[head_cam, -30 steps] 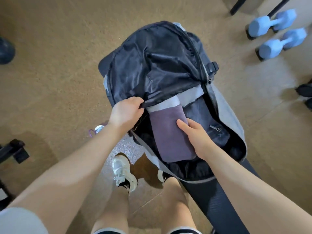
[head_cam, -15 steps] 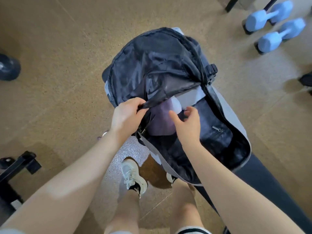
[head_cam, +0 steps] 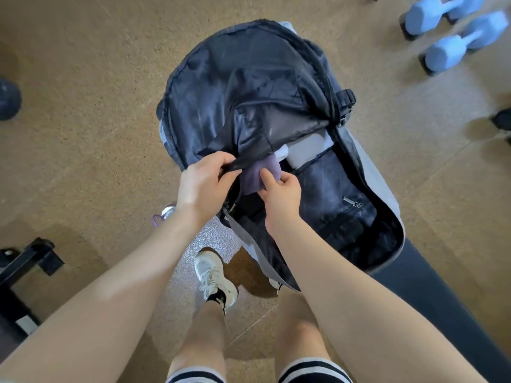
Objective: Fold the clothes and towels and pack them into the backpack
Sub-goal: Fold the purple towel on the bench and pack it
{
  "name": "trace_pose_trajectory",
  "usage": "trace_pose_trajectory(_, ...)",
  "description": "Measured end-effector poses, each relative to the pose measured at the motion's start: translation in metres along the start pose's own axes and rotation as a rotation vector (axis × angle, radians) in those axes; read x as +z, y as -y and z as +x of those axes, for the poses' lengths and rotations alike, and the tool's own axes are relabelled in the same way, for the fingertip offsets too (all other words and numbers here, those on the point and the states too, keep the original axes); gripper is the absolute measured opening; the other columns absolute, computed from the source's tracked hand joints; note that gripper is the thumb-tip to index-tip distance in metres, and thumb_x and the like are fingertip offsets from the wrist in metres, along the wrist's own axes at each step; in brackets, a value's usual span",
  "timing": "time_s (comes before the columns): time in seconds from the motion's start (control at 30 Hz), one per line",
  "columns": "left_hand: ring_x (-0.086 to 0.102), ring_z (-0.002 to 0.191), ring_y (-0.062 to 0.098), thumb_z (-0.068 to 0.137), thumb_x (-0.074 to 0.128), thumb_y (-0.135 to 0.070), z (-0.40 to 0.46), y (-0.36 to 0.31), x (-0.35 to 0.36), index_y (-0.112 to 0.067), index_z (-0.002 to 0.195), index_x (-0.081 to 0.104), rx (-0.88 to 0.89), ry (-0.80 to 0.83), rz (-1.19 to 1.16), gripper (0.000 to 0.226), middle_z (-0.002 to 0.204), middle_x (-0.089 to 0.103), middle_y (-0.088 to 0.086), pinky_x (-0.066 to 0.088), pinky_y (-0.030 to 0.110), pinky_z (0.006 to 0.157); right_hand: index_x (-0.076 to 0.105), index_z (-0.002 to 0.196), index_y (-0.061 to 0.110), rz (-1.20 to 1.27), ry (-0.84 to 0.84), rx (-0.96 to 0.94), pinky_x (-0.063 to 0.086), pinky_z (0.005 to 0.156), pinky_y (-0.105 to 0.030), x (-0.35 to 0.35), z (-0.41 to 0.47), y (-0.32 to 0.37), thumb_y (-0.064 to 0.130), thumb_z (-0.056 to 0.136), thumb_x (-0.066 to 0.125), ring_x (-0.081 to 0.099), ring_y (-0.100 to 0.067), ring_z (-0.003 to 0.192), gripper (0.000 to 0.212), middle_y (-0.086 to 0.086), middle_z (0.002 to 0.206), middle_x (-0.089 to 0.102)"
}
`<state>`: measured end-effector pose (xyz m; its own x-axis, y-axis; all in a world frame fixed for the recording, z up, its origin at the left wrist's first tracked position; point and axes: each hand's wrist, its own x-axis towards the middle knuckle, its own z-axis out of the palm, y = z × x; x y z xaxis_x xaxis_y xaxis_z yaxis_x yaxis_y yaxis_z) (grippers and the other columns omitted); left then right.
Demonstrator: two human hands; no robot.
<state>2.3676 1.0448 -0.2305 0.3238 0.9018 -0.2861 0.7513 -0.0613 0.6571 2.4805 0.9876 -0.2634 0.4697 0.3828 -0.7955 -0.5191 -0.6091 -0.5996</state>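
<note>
A grey backpack [head_cam: 384, 189] with black lining lies open on a dark bench, its front flap [head_cam: 249, 87] thrown back. My left hand [head_cam: 203, 183] pinches the black edge of an inner pocket and holds it open. My right hand [head_cam: 279, 190] grips a folded purple towel [head_cam: 255, 176], most of which is tucked under that pocket edge. A folded light grey cloth [head_cam: 308, 150] lies in the backpack just beyond the towel, partly hidden by the flap.
Two blue dumbbells [head_cam: 453, 34] lie on the cork floor at the top right. A dark weight [head_cam: 8, 99] sits at the left edge and a black equipment foot [head_cam: 30, 261] at the lower left. The bench [head_cam: 431, 297] runs to the lower right; my legs and shoes stand below.
The purple towel has slid further under the pocket edge, so only its near end shows now. My right hand went from flat on it to gripping it. The left hand kept its hold.
</note>
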Motion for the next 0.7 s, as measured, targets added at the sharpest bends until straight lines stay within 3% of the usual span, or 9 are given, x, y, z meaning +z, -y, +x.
trace_pose_trajectory(0.07,0.061,0.087,0.023,0.083,0.064,-0.017,-0.002,0.007,0.006,-0.013,0.102,0.062,-0.003,0.062,0.067,0.019,0.096,0.065,0.0,0.048,0.036,0.081,0.054,0.079,0.006,0.041,0.081,0.032,0.052,0.089,-0.048,0.0,0.003,0.004,0.016,0.082,0.059,0.05,-0.021,0.077,0.012,-0.015,0.075,0.051)
trace_pose_trajectory(0.13,0.058,0.096,0.027,0.083,0.063,-0.013,-0.003,0.015,0.011,-0.009,0.109,0.058,0.008,0.214,0.165,0.026,0.107,0.06,0.006,0.046,0.037,0.084,0.054,0.094,0.0,0.02,0.248,0.115,0.049,0.09,-0.035,-0.011,-0.005,0.008,0.013,0.091,0.053,0.052,-0.021,0.088,0.013,-0.024,0.091,0.056)
trace_pose_trajectory(0.17,0.057,0.102,0.028,0.084,0.062,-0.012,-0.004,0.017,0.012,-0.009,0.114,0.054,0.007,0.317,0.226,0.031,0.113,0.056,0.008,0.045,0.039,0.088,0.053,0.104,0.003,-0.116,0.285,0.152,0.046,0.09,-0.033,-0.022,-0.012,0.007,0.015,0.093,0.052,0.053,-0.021,0.092,0.016,-0.021,0.099,0.055)
trace_pose_trajectory(0.23,0.051,0.113,0.03,0.086,0.058,-0.016,-0.006,0.015,0.009,-0.012,0.127,0.047,-0.002,0.511,0.353,0.042,0.126,0.048,0.009,0.043,0.042,0.094,0.049,0.124,0.008,-0.438,0.231,0.166,0.044,0.096,-0.035,-0.051,-0.025,0.001,0.02,0.093,0.053,0.054,-0.025,0.102,0.033,-0.016,0.109,0.054)
trace_pose_trajectory(0.3,0.048,0.118,0.032,0.088,0.055,-0.023,-0.01,0.006,0.001,-0.015,0.134,0.04,0.01,0.614,0.447,0.049,0.131,0.045,0.011,0.042,0.045,0.096,0.051,0.126,0.007,-0.542,0.1,0.158,0.046,0.089,-0.034,-0.081,-0.042,-0.002,0.021,0.092,0.054,0.055,-0.023,0.096,0.036,-0.01,0.104,0.057)
trace_pose_trajectory(0.37,0.049,0.117,0.033,0.09,0.052,-0.024,-0.017,-0.012,-0.012,-0.014,0.135,0.04,0.054,0.654,0.498,0.048,0.129,0.049,0.013,0.042,0.043,0.096,0.055,0.108,0.009,-0.42,0.024,0.17,0.044,0.066,-0.026,-0.106,-0.067,0.005,0.016,0.093,0.052,0.053,-0.017,0.072,0.016,-0.006,0.087,0.057)
trace_pose_trajectory(0.43,0.052,0.113,0.03,0.091,0.049,-0.022,-0.027,-0.037,-0.028,-0.012,0.131,0.044,0.134,0.69,0.51,0.042,0.121,0.057,0.011,0.043,0.037,0.093,0.052,0.097,0.01,-0.287,-0.038,0.162,0.038,0.058,-0.022,-0.125,-0.099,0.016,0.012,0.095,0.047,0.047,-0.014,0.06,0.005,-0.005,0.079,0.055)
trace_pose_trajectory(0.57,0.055,0.105,0.022,0.093,0.047,-0.024,-0.062,-0.099,-0.053,-0.013,0.128,0.048,0.333,0.8,0.487,0.036,0.115,0.063,0.003,0.043,0.031,0.092,0.053,0.098,0.01,-0.137,-0.125,0.085,0.041,0.06,-0.021,-0.158,-0.172,0.023,0.015,0.096,0.046,0.049,-0.013,0.06,0.009,-0.008,0.087,0.058)
trace_pose_trajectory(0.7,0.056,0.103,0.02,0.094,0.048,-0.025,-0.109,-0.169,-0.052,-0.018,0.135,0.039,0.553,0.897,0.496,0.043,0.116,0.061,0.0,0.045,0.031,0.088,0.052,0.096,0.009,-0.008,-0.197,0.009,0.049,0.073,-0.03,-0.201,-0.247,0.006,0.016,0.096,0.045,0.052,-0.018,0.068,0.01,-0.009,0.089,0.059)
